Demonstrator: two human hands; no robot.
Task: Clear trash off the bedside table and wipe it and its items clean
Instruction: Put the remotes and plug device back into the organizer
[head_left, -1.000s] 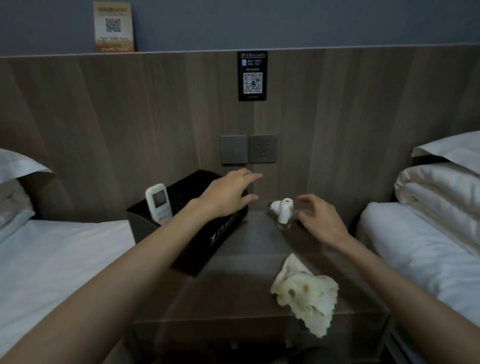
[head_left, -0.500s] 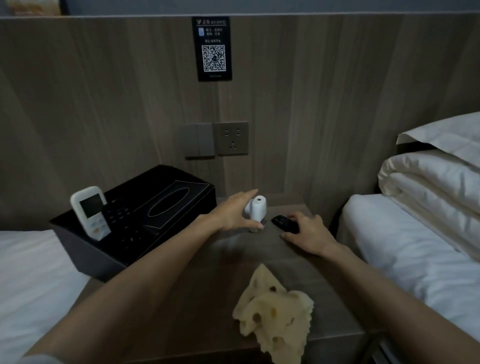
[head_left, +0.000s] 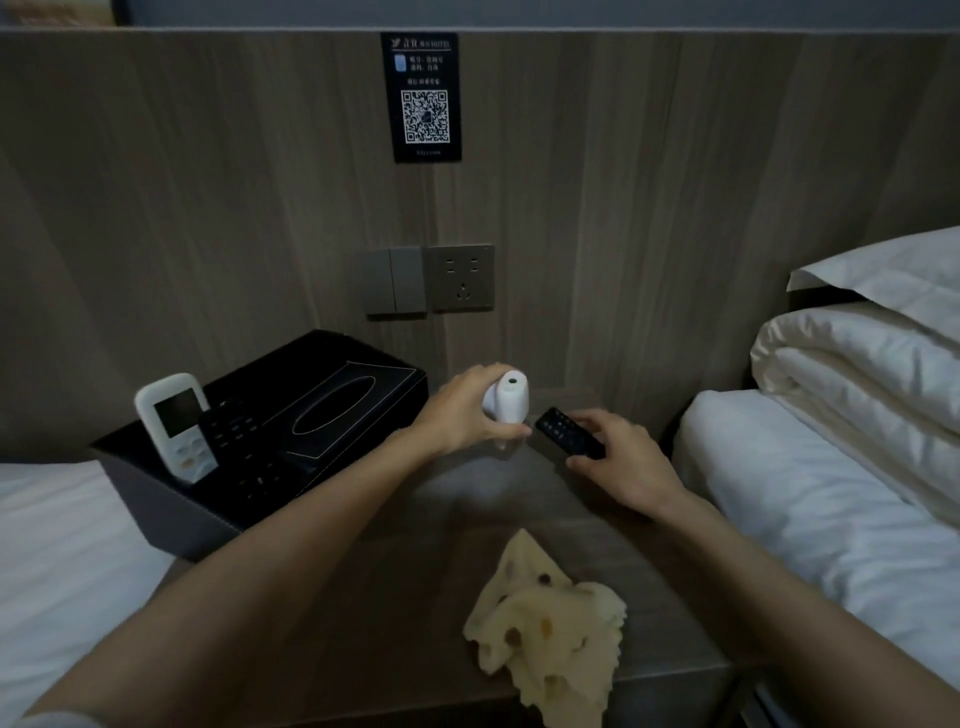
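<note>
At the back of the table (head_left: 363, 613), just below the wall socket (head_left: 460, 278) and the switch (head_left: 395, 281), the left hand (head_left: 464, 413) grips a small white device (head_left: 510, 402), its fingers curled round the body from the left and the thumb under its front. The device stands roughly upright, with a dark hole showing in its top. Just to its right, the right hand (head_left: 621, 460) pinches a small black remote (head_left: 565, 439) between thumb and curled fingers; whether the remote is clear of the table I cannot tell. Its far end lies just beside the white device.

Near the front edge lies a crumpled yellow cloth (head_left: 550, 631) with dark spots, well apart from both hands. On the left of the table sits a black organiser box (head_left: 171, 512) with a tissue slot, holding a white remote (head_left: 174, 426) that stands upright and a dark remote (head_left: 236, 434) leaning beside it. White beds flank the table, with a folded duvet (head_left: 857, 379) on the right one.
</note>
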